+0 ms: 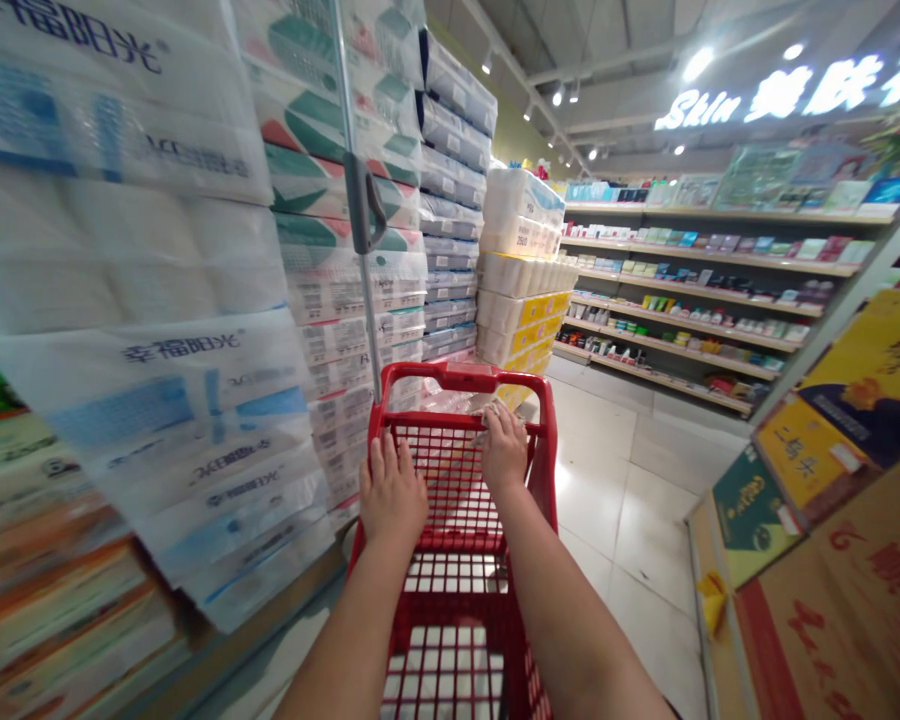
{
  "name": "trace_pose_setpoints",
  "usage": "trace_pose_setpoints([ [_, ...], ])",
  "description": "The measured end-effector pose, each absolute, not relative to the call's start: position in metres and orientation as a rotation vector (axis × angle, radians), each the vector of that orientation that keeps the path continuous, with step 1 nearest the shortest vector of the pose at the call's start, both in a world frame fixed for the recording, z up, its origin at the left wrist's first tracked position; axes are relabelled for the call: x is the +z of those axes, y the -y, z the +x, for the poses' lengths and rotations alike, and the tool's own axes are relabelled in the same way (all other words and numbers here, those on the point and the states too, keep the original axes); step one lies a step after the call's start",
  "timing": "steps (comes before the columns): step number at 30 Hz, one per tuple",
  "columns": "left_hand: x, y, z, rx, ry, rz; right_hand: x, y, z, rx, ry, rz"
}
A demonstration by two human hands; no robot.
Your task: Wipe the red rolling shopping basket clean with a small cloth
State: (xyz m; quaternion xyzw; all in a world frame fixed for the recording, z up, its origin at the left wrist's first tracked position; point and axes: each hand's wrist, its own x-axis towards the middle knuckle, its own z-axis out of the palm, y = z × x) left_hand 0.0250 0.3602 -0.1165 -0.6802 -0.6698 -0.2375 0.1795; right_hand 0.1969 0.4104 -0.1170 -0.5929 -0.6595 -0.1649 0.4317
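Note:
In the head view a red shopping basket (457, 540) with grid walls stands below my arms, with a long metal pull pole (375, 330) and grey grip (364, 205) rising at its far left. My left hand (394, 495) rests palm down at the basket's left side, its fingers stretched and apart. Near the far rim is my right hand (505, 452), fingers bent close together. A small pale bit shows at its fingertips, too little to name. The underside of both hands is hidden.
Stacked tissue packs (217, 420) rise close on the left. Toilet roll bundles (521, 270) stand farther ahead. Shelves of small boxed goods (705, 280) cross the back right. Cartons (810, 610) stand close on the right, beside the tiled floor (615, 500).

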Motion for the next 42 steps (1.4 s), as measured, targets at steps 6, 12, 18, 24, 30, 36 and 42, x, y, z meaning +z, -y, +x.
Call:
trace_pose_setpoints([
  [6, -0.115, -0.359, 0.024, -0.689, 1.904, -1.947, -0.118, -0.416, 0.202, -0.365, 1.815, -1.280],
  [12, -0.114, -0.358, 0.023, -0.674, 1.920, -1.972, -0.118, -0.414, 0.200, -0.373, 1.753, -1.322],
  [18, -0.113, -0.357, 0.022, -0.673, 1.913, -1.983, -0.114, -0.410, 0.196, -0.392, 1.561, -1.511],
  [24, -0.108, -0.355, 0.022, -0.716, 1.945, -2.029, -0.112, -0.407, 0.192, -0.445, 1.884, -1.398],
  [30, -0.108, -0.354, 0.021, -0.723, 1.929, -2.058, -0.113, -0.410, 0.184, -0.416, 1.687, -1.538],
  [36, -0.108, -0.352, 0.018, -0.764, 1.913, -2.098, -0.116, -0.417, 0.179, -0.323, 1.774, -1.405],
  [42, -0.103, -0.349, 0.019, -0.750, 1.942, -2.106, -0.115, -0.421, 0.161, -0.303, 2.008, -1.209],
])
